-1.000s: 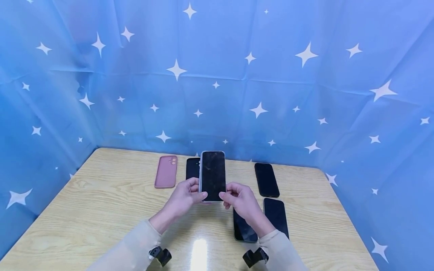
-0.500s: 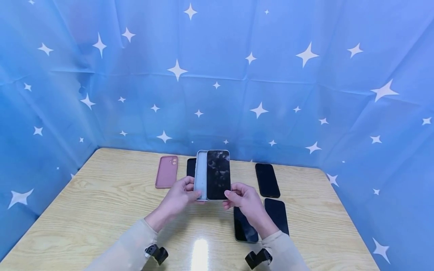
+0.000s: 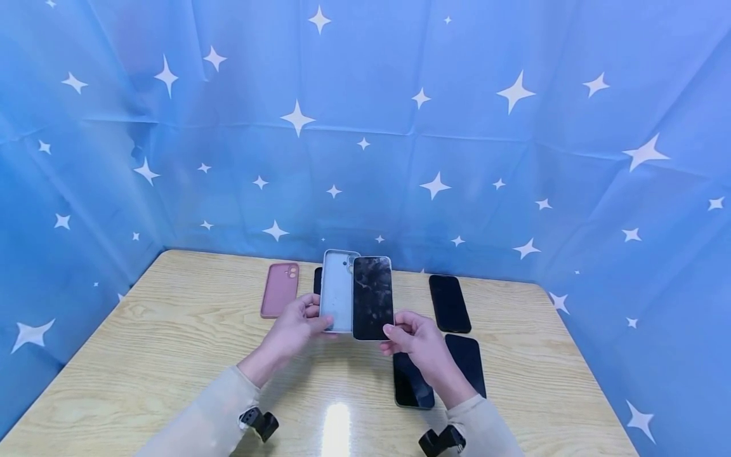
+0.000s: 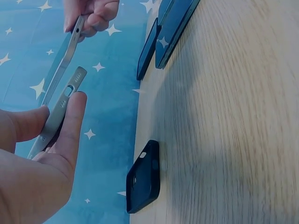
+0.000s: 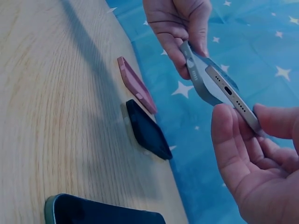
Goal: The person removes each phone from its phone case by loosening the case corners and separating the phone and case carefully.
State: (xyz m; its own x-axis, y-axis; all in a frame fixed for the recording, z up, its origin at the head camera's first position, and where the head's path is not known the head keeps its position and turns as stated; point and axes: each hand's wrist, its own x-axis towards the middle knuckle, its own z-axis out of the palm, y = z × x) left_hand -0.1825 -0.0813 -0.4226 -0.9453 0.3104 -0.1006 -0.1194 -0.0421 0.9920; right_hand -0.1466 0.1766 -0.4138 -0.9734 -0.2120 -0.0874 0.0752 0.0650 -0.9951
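Observation:
My left hand pinches a light blue phone case by its lower left edge, thumb on the inner face. In my right hand a phone with a dark, smudged screen is gripped at its lower right corner. Both are held up above the table, the phone partly in front of the case's right side. From the right wrist, the phone's bottom edge with its port shows beside the case. In the left wrist view a gap separates the lower ends of case and phone.
A pink case lies at the table's back left. Beside it is a black case, mostly hidden in the head view. Three dark phones lie at the right: one at the back, two nearer. A starred blue curtain surrounds the table.
The phone has come out of the light blue case. My right hand has moved it slightly right, while my left hand has drawn the case left, baring its inside and camera cutout.

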